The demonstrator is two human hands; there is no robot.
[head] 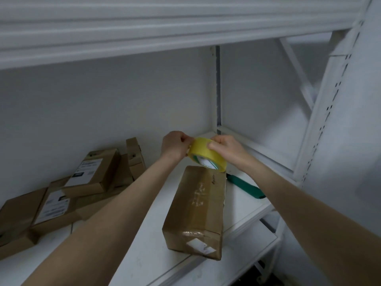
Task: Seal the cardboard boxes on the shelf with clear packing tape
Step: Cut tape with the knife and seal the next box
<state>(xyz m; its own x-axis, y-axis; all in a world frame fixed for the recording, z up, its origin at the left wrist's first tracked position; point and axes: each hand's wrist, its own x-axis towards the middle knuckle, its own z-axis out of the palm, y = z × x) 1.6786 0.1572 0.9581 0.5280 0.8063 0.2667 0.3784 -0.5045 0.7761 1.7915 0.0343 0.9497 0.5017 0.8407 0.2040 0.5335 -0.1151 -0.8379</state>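
A yellowish roll of packing tape (203,152) hangs in the air above the far end of a long brown cardboard box (195,211) that lies on the white shelf (144,254). My right hand (224,150) grips the roll from the right, fingers curled over its rim. My left hand (175,144) pinches the roll's left edge with fingertips and thumb. The box top shows wrinkled tape along its seam and a white label on its near end.
A pile of flat cardboard boxes (68,195) with white labels lies at the left of the shelf. A green-handled tool (245,185) lies right of the long box. A white upright post (321,112) stands at right; an upper shelf (144,27) overhangs.
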